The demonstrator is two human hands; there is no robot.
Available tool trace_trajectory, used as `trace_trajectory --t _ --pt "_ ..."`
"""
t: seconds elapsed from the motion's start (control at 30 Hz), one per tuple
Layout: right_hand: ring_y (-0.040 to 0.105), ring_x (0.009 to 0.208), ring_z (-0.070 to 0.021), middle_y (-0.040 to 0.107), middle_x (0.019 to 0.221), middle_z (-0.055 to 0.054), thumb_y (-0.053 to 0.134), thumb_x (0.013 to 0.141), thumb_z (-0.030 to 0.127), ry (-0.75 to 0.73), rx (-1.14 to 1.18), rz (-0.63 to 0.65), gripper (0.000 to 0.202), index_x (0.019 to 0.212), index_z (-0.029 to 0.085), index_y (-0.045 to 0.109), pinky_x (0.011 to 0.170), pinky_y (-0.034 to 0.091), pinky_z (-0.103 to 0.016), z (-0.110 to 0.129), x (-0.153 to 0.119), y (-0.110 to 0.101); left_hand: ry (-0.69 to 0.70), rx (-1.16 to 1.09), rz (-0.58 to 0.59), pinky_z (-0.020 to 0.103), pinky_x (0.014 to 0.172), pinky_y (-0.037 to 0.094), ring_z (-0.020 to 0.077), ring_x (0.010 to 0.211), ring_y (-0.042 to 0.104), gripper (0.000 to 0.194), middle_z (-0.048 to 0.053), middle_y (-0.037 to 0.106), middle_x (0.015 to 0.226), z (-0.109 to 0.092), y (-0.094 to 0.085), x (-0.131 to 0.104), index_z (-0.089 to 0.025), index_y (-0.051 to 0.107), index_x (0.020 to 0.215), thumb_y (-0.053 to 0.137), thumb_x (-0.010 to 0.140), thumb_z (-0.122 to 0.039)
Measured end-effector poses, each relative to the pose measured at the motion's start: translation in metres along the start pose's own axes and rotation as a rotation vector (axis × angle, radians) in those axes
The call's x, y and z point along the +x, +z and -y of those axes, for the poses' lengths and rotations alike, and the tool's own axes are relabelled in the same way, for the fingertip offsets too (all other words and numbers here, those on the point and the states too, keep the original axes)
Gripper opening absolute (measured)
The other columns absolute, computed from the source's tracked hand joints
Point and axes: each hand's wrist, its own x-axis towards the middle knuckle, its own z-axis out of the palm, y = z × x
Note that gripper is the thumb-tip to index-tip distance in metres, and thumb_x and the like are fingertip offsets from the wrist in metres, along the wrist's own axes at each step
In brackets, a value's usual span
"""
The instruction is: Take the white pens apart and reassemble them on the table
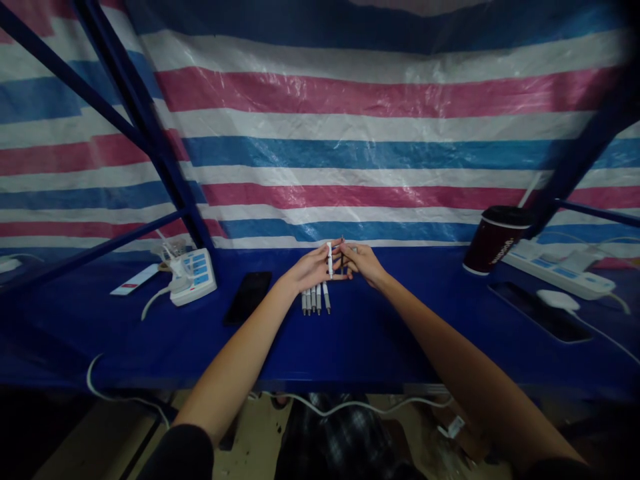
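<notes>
Five pens (313,300) lie midway between the side edges of the bench (360,347); beyond them, nearer its back edge, the left hand (311,268) is clamped on a white pen (329,261) and the right hand (367,265) pinches a thin dark piece (342,263).

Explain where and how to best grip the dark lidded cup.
Probably around the cup, below its lid, from the left: its tall, rounded shape suits a wrapped grip, a white power strip sits close on the right, and a straw juts up above.
</notes>
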Motion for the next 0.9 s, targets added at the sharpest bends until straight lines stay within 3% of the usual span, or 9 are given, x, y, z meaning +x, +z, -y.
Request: trace_trajectory --t 0.33,0.67,0.9 --pt "0.044 0.035 -0.0063 0.077 0.072 -0.008 0.076 0.080 0.065 -0.010 0.008 0.002 0.050 0.092 0.017 0.075 0.040 0.051 -0.023 0.0018 -0.0009 0.0011 0.005 0.026 -0.011 0.057 0.102 0.052 0.0281 0.123 0.063 0.034 0.012 0.066 0.130 -0.0046 0.0015 -0.0026 -0.030 0.065 0.133 0.061 0.100 -0.031" --pt "0.048 0.038 -0.0066 0.078 0.074 -0.009 0.074 0.081 0.066 0.004 -0.002 0.010 0.053 0.094 0.014 0.074 0.040 0.051 -0.022 0.0019 -0.0009 0.0007 -0.011 -0.088 0.006 0.063 0.114 0.040 0.0254 0.127 0.060 0.036 0.011 0.063 0.135 -0.0018 -0.0066 -0.0014 -0.027 0.062 0.136 0.059 0.101 -0.022" --pt "0.052 0.040 -0.0088 0.078 0.075 -0.010 0.073 0.082 0.065 0.034 -0.012 -0.010 0.052 0.092 0.015 0.074 0.039 0.050 -0.022 0.0041 -0.0014 0.0016 -0.021 -0.110 0.001 0.064 0.113 0.041 0.0251 0.127 0.059 0.035 0.010 0.061 0.138 0.0004 -0.0077 -0.0006 -0.027 0.062 0.136 0.057 0.102 -0.021"
